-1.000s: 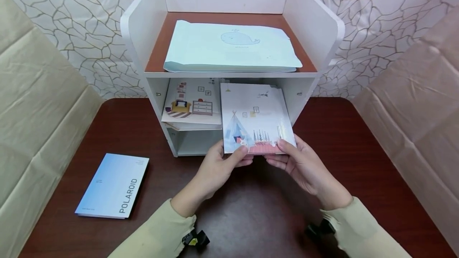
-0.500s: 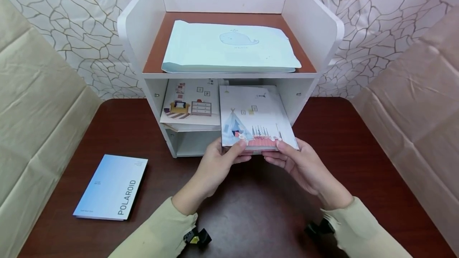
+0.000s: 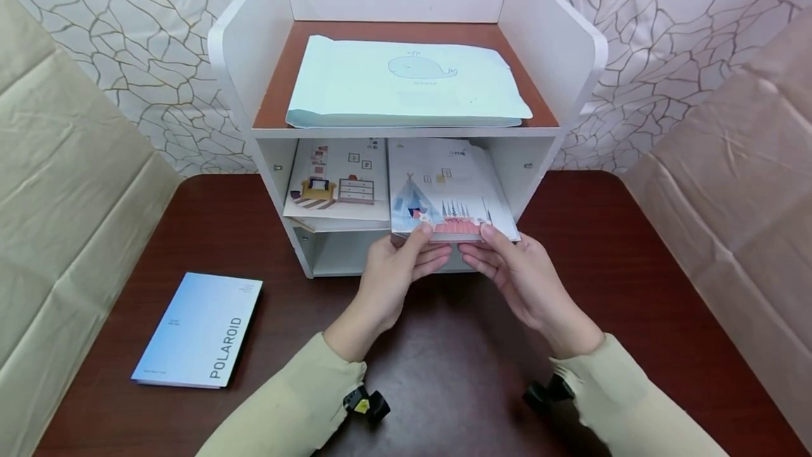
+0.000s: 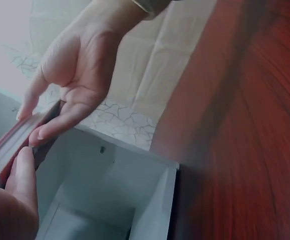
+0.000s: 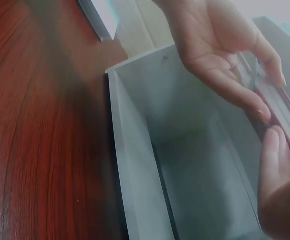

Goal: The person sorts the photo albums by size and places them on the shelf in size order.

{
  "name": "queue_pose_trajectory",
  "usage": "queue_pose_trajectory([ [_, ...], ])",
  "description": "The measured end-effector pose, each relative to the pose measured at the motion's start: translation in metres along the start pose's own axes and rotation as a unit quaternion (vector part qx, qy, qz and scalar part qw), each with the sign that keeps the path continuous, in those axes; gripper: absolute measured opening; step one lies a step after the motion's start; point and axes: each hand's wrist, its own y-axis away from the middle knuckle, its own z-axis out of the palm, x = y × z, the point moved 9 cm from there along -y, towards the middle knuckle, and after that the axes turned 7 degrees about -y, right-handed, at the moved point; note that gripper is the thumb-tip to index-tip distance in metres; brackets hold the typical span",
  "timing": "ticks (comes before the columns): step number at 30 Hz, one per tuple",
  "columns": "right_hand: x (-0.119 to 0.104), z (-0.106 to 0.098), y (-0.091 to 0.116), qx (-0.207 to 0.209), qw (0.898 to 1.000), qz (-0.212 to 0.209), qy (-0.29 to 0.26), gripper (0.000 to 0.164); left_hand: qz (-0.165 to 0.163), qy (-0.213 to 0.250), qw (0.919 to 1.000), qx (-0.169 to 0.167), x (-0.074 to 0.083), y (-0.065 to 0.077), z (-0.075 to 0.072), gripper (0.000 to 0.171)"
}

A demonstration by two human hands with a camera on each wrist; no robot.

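Note:
A white book with a blue tent drawing (image 3: 438,185) lies partly inside the shelf's middle compartment, its near edge jutting out. Its front left corner is held by my left hand (image 3: 393,277), thumb on the cover and fingers underneath. My right hand (image 3: 517,281) grips the front right side the same way. In the wrist views the book's edge (image 4: 9,142) looks thick, with reddish borders. Another white edge shows beyond its far right corner. Just to the left lies a white book with a sofa and drawers drawing (image 3: 336,189).
The white shelf unit (image 3: 561,48) stands on the dark wooden table (image 3: 457,372). On its top board rests a pale blue packet with a whale drawing (image 3: 406,83). A blue book marked POLAROID (image 3: 197,330) lies on the table at left. Beige cloth panels (image 3: 729,196) flank both sides.
Both hands have moved forward with the tent book, pushing it deeper into the middle compartment. Its far end now reaches under the top board. The other books have stayed put.

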Motion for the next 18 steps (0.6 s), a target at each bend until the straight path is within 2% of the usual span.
queue_pose_trajectory([
  [3, -0.001, 0.0, -0.005, 0.03, 1.0, -0.009, -0.002, 0.043, -0.012, 0.015, 0.9997, 0.016, -0.002, -0.006, -0.002, 0.05],
  [8, -0.002, 0.0, -0.009, 0.073, 0.997, -0.018, -0.004, 0.041, -0.014, 0.033, 0.9987, 0.037, -0.002, -0.013, -0.003, 0.05],
  [12, -0.002, 0.0, -0.01, 0.086, 0.996, -0.014, -0.003, 0.04, -0.014, 0.032, 0.9983, 0.047, -0.001, -0.013, -0.005, 0.051],
  [18, -0.003, 0.0, -0.01, 0.09, 0.996, -0.01, 0.006, 0.036, -0.018, 0.025, 0.9985, 0.044, 0.0, -0.014, -0.005, 0.053],
])
